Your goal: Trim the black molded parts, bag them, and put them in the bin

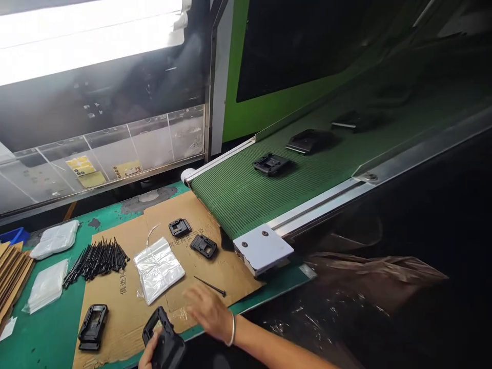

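Here, in the head view, the left hand clamps a black moulded plastic housing low over a cardboard sheet. The right hand, wearing a silver bangle, hovers open just above the sheet, near a thin black pin. A clear plastic bag and a heap of black pins lie on the cardboard; a green conveyor belt carries similar housings.
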